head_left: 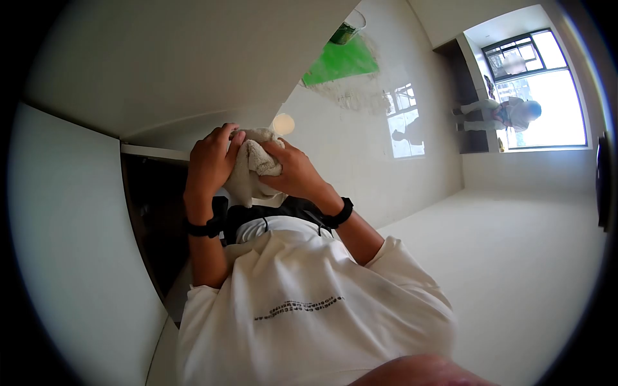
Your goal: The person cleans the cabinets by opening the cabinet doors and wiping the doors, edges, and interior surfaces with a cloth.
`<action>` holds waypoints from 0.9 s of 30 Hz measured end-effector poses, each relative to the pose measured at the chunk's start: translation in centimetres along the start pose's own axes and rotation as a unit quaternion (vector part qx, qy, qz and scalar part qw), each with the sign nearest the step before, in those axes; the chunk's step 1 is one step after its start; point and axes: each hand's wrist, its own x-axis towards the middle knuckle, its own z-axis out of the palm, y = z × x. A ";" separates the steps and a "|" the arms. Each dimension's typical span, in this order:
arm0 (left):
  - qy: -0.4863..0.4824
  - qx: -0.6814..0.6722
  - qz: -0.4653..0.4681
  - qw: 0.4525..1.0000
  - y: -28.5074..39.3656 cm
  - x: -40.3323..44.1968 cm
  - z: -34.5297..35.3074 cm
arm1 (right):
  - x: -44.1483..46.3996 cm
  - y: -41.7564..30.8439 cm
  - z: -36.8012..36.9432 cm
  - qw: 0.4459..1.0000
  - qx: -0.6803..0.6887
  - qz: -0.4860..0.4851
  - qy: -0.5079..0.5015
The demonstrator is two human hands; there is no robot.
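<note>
A crumpled beige-grey cloth with a fluffy surface hangs in folds between my two hands, in front of my waist. My left hand holds its left edge, thumb and fingers closed near the top. From the other side, my right hand grips a bunched fold of it. Dark bands circle both my wrists. Just beyond the cloth is a round, cream-coloured thing, perhaps a container; its contents cannot be made out.
A pale panel and a dark open cabinet space lie to my left. Further off, a green sheet and a bucket are on the shiny floor. Another person is by the bright window at right.
</note>
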 end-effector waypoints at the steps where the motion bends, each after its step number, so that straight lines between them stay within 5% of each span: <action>1: -0.003 0.001 0.035 0.999 0.2 0.4 -0.2 | -0.1 0.6 -0.3 1.000 0.024 -0.012 0.002; 3: 0.002 -0.003 0.104 0.995 0.3 1.3 -0.3 | -0.7 2.1 -0.3 0.999 0.003 -0.042 0.012; 9: -0.066 0.045 0.093 0.992 1.4 1.5 4.5 | -2.8 7.1 -1.8 0.996 0.060 -0.060 0.021; 16: 0.114 -0.084 0.213 0.967 5.2 -0.5 4.0 | -4.1 18.9 -3.2 0.998 -0.013 -0.001 -0.063; 19: 0.183 -0.209 0.167 0.946 5.9 -4.6 6.7 | -2.9 20.3 -2.4 0.989 -0.021 -0.021 -0.146; 21: 0.159 -0.169 0.122 0.965 6.3 -7.5 9.4 | 0.3 19.7 -1.4 0.973 -0.007 -0.052 -0.225; 23: 0.113 -0.153 0.044 0.981 6.6 -9.8 11.4 | 3.4 19.9 -0.4 0.938 0.157 -0.107 -0.290; 27: 0.011 -0.084 -0.128 0.988 6.2 -13.8 14.7 | 4.4 16.7 -3.4 0.902 0.269 -0.074 -0.329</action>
